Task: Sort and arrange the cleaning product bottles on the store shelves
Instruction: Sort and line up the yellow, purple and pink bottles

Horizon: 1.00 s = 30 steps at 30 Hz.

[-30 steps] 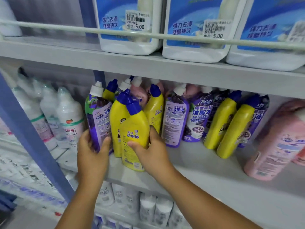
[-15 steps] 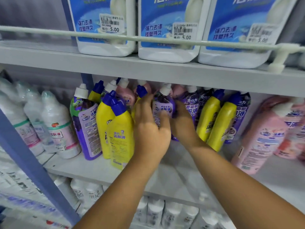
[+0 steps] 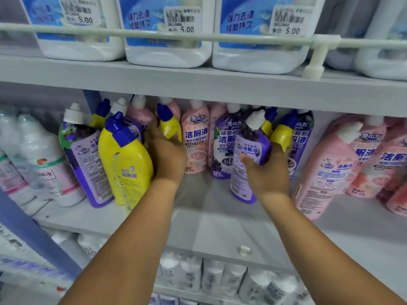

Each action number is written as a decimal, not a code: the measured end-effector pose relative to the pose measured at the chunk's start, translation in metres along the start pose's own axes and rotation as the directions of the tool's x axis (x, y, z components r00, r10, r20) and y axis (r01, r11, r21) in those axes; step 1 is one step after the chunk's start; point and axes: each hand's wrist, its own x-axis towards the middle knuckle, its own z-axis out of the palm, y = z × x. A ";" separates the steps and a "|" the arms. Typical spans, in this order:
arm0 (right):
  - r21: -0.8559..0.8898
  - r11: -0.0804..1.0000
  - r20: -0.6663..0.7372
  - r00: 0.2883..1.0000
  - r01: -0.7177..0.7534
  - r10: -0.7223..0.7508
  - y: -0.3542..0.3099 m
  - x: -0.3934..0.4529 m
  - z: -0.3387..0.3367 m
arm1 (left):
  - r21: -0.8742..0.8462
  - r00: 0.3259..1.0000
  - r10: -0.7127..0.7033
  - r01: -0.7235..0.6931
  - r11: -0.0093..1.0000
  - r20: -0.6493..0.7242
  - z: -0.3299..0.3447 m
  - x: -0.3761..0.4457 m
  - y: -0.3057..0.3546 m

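On the middle shelf (image 3: 220,223) stand tilted toilet-cleaner bottles. My left hand (image 3: 168,157) grips a yellow bottle with a blue cap (image 3: 169,126) among the back ones. My right hand (image 3: 267,172) holds a purple bottle with a white cap (image 3: 250,150), pulled forward and leaning left. Two yellow bottles (image 3: 130,166) and a purple one (image 3: 88,159) stand left of my left hand. A pink bottle (image 3: 195,142) and a dark purple one (image 3: 224,146) stand between my hands. Further yellow bottles (image 3: 283,135) are partly hidden behind my right hand.
Large pink bottles (image 3: 330,168) lean at the right. White bottles (image 3: 46,164) crowd the left, beside a blue upright (image 3: 28,230). Above, big white jugs with blue labels (image 3: 167,29) sit behind a rail (image 3: 198,37). White bottles (image 3: 211,276) fill the shelf below.
Both hands left the front yellow bottle and reached deeper and right. The right hand has drawn the purple bottle forward and rightward, uncovering the pink bottle; the left hand now grips the back yellow bottle.
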 end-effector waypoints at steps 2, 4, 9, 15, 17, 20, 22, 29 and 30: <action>-0.017 1.000 -0.019 1.000 -0.002 0.002 0.006 0.002 -0.006 | -0.011 0.992 0.076 -0.078 0.997 -0.096 -0.004 -0.006 0.006; -0.017 1.000 -0.024 1.000 -0.007 0.006 0.009 0.004 -0.007 | -0.033 0.937 0.301 -0.311 0.950 -0.180 -0.008 -0.017 0.022; -0.017 1.000 -0.013 1.000 -0.021 0.021 0.010 0.004 -0.008 | -0.134 0.928 0.349 -0.332 0.934 0.134 0.018 -0.002 0.059; -0.084 0.996 0.011 0.999 -0.031 0.032 0.012 0.005 -0.009 | 0.478 0.918 0.050 -0.250 0.842 0.393 0.044 0.031 0.076; -0.124 0.992 0.010 1.000 -0.019 0.021 0.015 0.006 -0.008 | 0.455 0.913 0.016 -0.218 0.863 0.407 0.043 0.031 0.075; -0.171 0.985 0.020 1.000 -0.020 0.023 0.020 0.006 -0.007 | 0.273 0.887 -0.021 -0.119 0.955 0.461 0.034 0.019 0.074; -0.197 0.980 0.027 0.999 -0.032 0.038 0.025 0.003 -0.007 | 0.242 0.890 -0.019 -0.102 0.965 0.455 0.019 0.006 0.075; -0.095 0.946 -0.150 0.935 0.309 -0.320 0.006 -0.050 -0.001 | 0.145 0.880 0.007 -0.086 0.986 0.475 -0.048 -0.034 0.076; 0.013 0.953 -0.075 0.951 0.303 -0.301 -0.005 -0.049 0.007 | 0.148 0.873 -0.004 -0.078 0.986 0.488 -0.056 -0.036 0.078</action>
